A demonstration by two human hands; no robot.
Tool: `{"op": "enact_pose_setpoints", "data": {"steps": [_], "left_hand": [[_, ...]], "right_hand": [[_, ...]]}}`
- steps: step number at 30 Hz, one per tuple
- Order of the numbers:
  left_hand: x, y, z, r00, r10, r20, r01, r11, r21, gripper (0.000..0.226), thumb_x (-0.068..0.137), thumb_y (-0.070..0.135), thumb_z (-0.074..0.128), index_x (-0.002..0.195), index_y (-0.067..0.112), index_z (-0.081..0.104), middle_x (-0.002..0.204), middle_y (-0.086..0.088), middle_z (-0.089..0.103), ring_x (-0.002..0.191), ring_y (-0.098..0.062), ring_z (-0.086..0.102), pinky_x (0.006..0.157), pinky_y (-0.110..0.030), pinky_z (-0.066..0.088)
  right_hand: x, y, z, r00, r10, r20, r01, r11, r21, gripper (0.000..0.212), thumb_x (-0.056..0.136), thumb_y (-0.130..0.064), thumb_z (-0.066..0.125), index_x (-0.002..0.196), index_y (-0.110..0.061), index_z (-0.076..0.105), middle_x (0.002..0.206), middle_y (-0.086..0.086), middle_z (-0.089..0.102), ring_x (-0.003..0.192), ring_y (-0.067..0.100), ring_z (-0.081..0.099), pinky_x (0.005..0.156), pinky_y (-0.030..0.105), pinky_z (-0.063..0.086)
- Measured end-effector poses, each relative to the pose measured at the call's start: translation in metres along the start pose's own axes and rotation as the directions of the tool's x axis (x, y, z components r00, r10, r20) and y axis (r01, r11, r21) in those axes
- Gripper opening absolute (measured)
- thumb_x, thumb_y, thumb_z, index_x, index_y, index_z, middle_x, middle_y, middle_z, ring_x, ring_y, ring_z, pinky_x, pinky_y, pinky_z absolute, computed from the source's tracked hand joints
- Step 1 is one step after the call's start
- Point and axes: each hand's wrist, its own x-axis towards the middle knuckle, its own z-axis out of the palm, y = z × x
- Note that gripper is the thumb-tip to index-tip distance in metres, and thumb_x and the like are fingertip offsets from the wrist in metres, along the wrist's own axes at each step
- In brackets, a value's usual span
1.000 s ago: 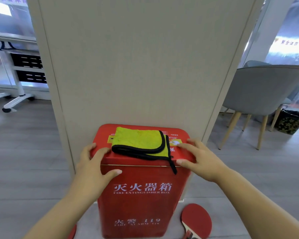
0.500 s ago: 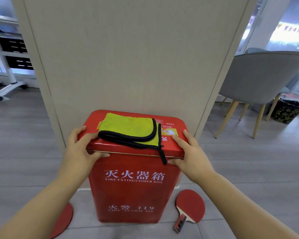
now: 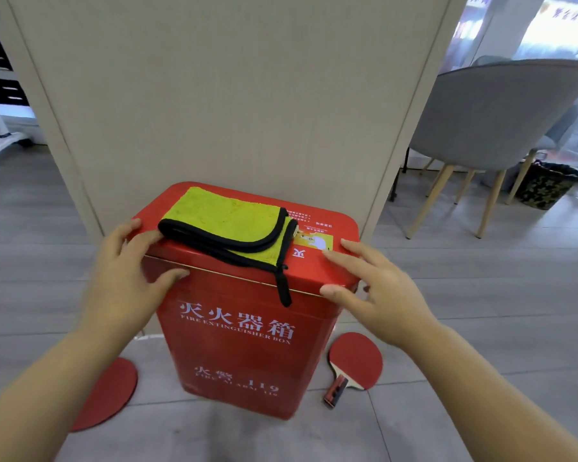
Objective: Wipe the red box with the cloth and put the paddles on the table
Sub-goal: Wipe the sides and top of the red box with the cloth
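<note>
Yellow-green cloth lies loose atop the red box, left hand and right hand spread flat, gripping nothing, at its 9 and 3 o'clock corners, so tilting it could drop the cloth onto the floor.

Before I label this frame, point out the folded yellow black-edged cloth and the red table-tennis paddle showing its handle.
Folded yellow black-edged cloth [image 3: 221,221]: head view, centre of top fold.
Red paddle with handle [image 3: 356,360]: head view, centre of blade.
</note>
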Motion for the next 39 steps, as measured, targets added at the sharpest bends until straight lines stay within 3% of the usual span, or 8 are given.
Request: {"op": "enact_pose_setpoints", "data": {"steps": [6, 9, 13, 20, 25, 30, 35, 39], "left_hand": [[-0.045, 0.050, 0.006, 0.958, 0.203, -0.201, -0.179, 0.975, 0.131, 0.047, 0.069, 0.052, 0.063, 0.089, 0.010, 0.058, 0.105, -0.018, 0.046, 0.098, -0.036, 0.045, 0.094, -0.023, 0.021], [-0.060, 0.083, 0.026, 0.909, 0.407, -0.093, -0.398, 0.912, 0.100, 0.040, 0.073, 0.048, 0.066, 0.094, 0.014, 0.061, 0.104, -0.010, 0.044, 0.090, -0.028, 0.045, 0.085, -0.024, 0.034], [-0.065, 0.126, 0.052, 0.818, 0.576, 0.011, -0.571, 0.808, 0.148, 0.049, 0.076, 0.046, 0.070, 0.116, 0.019, 0.057, 0.115, -0.009, 0.051, 0.097, -0.032, 0.051, 0.083, -0.042, 0.047], [-0.073, 0.161, 0.088, 0.899, 0.413, 0.146, -0.432, 0.782, 0.450, 0.069, 0.066, 0.065, 0.063, 0.126, 0.032, 0.050, 0.124, -0.002, 0.058, 0.116, -0.036, 0.054, 0.070, -0.045, 0.043], [-0.080, 0.165, 0.098, 0.925, 0.364, 0.111, -0.361, 0.751, 0.552, 0.072, 0.063, 0.067, 0.064, 0.124, 0.033, 0.046, 0.128, -0.002, 0.045, 0.120, -0.037, 0.049, 0.078, -0.056, 0.041], [-0.087, 0.158, 0.094, 0.923, 0.376, 0.081, -0.365, 0.789, 0.494, 0.068, 0.063, 0.052, 0.076, 0.120, 0.029, 0.047, 0.127, -0.005, 0.043, 0.122, -0.039, 0.037, 0.078, -0.081, 0.032], [-0.090, 0.141, 0.079, 0.878, 0.476, 0.050, -0.467, 0.827, 0.314, 0.072, 0.058, 0.049, 0.082, 0.119, 0.030, 0.048, 0.125, -0.001, 0.042, 0.122, -0.035, 0.038, 0.073, -0.080, 0.036], [-0.096, 0.125, 0.061, 0.855, 0.516, 0.050, -0.517, 0.846, 0.132, 0.060, 0.066, 0.054, 0.063, 0.120, 0.033, 0.047, 0.126, 0.003, 0.043, 0.123, -0.032, 0.039, 0.080, -0.074, 0.038]], "right_hand": [[0.033, 0.041, -0.004, 0.992, -0.011, -0.127, 0.022, 0.996, 0.083, 0.058, 0.085, -0.069, 0.041, 0.130, -0.035, 0.054, 0.129, -0.010, 0.049, 0.117, 0.009, 0.048, 0.093, 0.038, 0.048], [0.060, 0.054, -0.008, 1.000, -0.011, -0.020, 0.013, 0.993, 0.121, 0.051, 0.088, -0.056, 0.048, 0.136, -0.038, 0.046, 0.132, -0.004, 0.044, 0.122, 0.011, 0.042, 0.099, 0.028, 0.038], [0.088, 0.063, -0.007, 0.986, -0.065, 0.154, 0.032, 0.978, 0.206, 0.054, 0.090, -0.049, 0.053, 0.141, -0.042, 0.036, 0.142, 0.001, 0.034, 0.132, 0.015, 0.034, 0.106, 0.027, 0.031], [0.095, 0.063, 0.010, 0.968, -0.119, 0.222, -0.015, 0.852, 0.523, 0.065, 0.077, -0.045, 0.052, 0.141, -0.034, 0.039, 0.132, -0.007, 0.040, 0.123, 0.005, 0.034, 0.102, 0.020, 0.025], [0.093, 0.063, 0.015, 0.980, -0.096, 0.175, -0.024, 0.813, 0.581, 0.051, 0.093, -0.029, 0.058, 0.141, -0.033, 0.041, 0.136, -0.003, 0.041, 0.118, 0.005, 0.039, 0.097, 0.018, 0.029], [0.081, 0.047, 0.018, 0.991, -0.023, 0.132, -0.054, 0.831, 0.553, 0.052, 0.092, -0.033, 0.058, 0.141, -0.034, 0.040, 0.132, 0.002, 0.043, 0.120, 0.012, 0.045, 0.107, 0.030, 0.037], [0.064, 0.040, 0.025, 0.994, 0.086, 0.069, -0.110, 0.833, 0.542, 0.055, 0.089, -0.042, 0.059, 0.140, -0.035, 0.042, 0.137, 0.003, 0.046, 0.119, 0.018, 0.051, 0.102, 0.038, 0.045], [0.040, 0.023, 0.030, 0.985, 0.174, 0.008, -0.151, 0.830, 0.537, 0.056, 0.087, -0.043, 0.059, 0.140, -0.033, 0.043, 0.136, 0.003, 0.049, 0.121, 0.018, 0.051, 0.103, 0.040, 0.043]]}}
